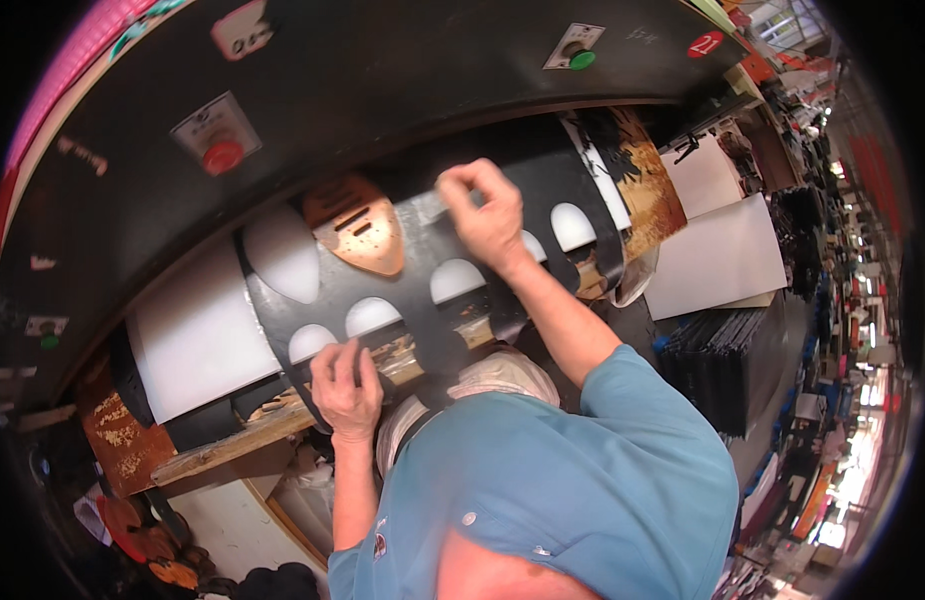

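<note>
A black sheet (332, 285) with several rounded cutouts along its near side lies on the work surface under the machine. White material shows through the cutouts. My left hand (345, 397) has its fingers bent over the near edge of this sheet, gripping it beside the leftmost cutout. Over the far part of the sheet is my right hand (485, 215), its fingers curled together; whatever they hold, if anything, is hidden and slightly blurred. To its left a copper-coloured, pointed oval cutting die (367, 235) with dark slots rests flat on the sheet.
A dark machine beam (382, 70) with a red button (223, 156) and a green button (581, 60) spans the far side. A white sheet (202, 330) lies at left. At right are white boards (717, 260) and a stack of black sheets (717, 365).
</note>
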Demonstrator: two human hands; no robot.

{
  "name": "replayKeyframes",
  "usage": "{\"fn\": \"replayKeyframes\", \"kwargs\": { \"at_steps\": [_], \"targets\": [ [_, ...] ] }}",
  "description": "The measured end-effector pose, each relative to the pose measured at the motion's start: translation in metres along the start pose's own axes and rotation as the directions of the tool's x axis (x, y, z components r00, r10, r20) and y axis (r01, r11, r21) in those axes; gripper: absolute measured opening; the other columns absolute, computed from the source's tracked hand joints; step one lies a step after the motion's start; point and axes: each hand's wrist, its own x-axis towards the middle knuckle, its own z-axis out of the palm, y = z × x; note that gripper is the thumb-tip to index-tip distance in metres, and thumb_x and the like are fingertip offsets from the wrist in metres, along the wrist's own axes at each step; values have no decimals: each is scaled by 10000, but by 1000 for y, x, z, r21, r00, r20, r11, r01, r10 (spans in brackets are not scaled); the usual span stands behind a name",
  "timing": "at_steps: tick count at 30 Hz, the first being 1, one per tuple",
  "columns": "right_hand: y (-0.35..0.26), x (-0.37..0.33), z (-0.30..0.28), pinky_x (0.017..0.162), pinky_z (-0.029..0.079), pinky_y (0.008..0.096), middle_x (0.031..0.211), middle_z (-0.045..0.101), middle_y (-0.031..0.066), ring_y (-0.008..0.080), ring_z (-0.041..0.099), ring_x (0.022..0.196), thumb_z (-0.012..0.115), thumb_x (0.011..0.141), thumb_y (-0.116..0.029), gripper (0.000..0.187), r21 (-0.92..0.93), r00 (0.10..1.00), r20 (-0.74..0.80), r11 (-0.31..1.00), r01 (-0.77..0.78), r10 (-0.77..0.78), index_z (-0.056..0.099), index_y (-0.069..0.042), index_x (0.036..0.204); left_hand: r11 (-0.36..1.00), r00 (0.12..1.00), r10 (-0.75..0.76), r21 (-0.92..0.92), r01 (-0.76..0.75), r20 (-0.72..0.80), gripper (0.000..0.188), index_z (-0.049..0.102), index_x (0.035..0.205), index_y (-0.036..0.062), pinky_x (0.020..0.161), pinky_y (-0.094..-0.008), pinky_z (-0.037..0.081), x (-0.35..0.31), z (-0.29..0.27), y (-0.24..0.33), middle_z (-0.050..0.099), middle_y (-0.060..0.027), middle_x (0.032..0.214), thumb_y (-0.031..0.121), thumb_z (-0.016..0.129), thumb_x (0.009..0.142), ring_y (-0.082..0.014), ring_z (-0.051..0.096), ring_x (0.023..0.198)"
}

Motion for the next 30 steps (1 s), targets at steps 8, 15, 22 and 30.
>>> {"fn": "replayKeyframes", "kwargs": {
  "at_steps": [8,15,22,30],
  "targets": [
    [-1,85,-113,632,458,274,742,650,-13,58,536,687,726,1052,-190,250,-153,904,-388,980,127,-178,699,16,914,994,994,-106,16,106,-20,254,747,1171,78,708,-400,586,-12,-5,-15,649,-137,1146,28,802,928,-300,714,855],
    [19,-28,-157,618,445,292,687,619,18,59,518,669,740,1031,-212,277,-13,956,-250,987,-160,152,711,5,860,995,997,-14,98,20,-69,183,712,1131,42,653,-351,500,-8,1,-17,650,-107,1069,96,780,970,-211,583,711],
    [48,-100,-105,673,490,454,713,611,63,322,630,719,822,886,-192,283,-399,971,48,887,232,-233,625,-108,702,982,989,-135,126,142,-63,201,660,1044,13,645,-368,500,-6,3,-15,654,-106,956,139,798,970,-210,561,646],
    [55,-97,-109,681,470,430,676,581,44,290,615,697,821,884,-181,274,-386,970,99,890,242,-221,636,-86,705,959,972,-235,158,234,-12,213,661,1030,35,680,-400,546,-6,4,-12,713,-113,808,216,769,1001,-261,663,668]
  ]
}}
